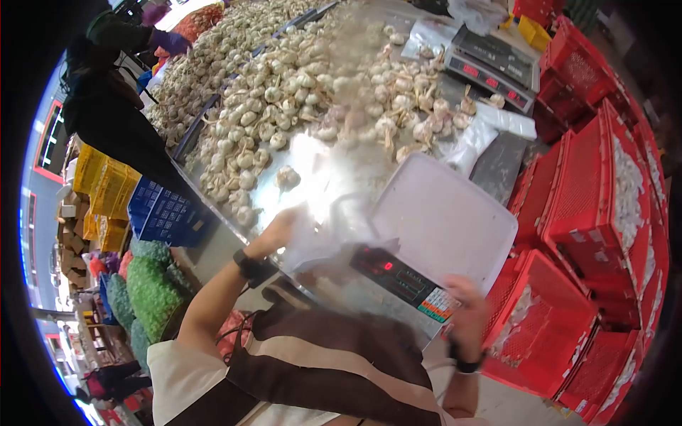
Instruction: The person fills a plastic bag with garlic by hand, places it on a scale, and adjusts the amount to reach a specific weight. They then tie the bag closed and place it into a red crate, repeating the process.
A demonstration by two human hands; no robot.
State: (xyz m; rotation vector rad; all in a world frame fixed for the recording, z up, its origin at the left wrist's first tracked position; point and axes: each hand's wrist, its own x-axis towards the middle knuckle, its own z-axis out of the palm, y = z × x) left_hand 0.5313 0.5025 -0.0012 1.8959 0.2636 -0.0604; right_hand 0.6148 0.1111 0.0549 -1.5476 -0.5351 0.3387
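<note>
My left hand (283,228) is at the near edge of the metal table, closed on a clear plastic bag (330,231) that is smeared by motion. Just beyond it a single garlic bulb (287,177) lies apart from the large garlic heap (273,92). On my right, a scale with a white tray (444,213) shows a red 0 on its display (388,266). My right hand (467,302) is beside the scale's keypad (435,305), blurred; whether its fingers hold anything is hidden.
Red crates (543,326) stand stacked along the right. A second scale (490,67) and plastic bags (490,128) are at the back right. Another person (117,106) in dark clothes works at the left. Blue (167,213) and yellow crates (106,184) stand beyond the table's left edge.
</note>
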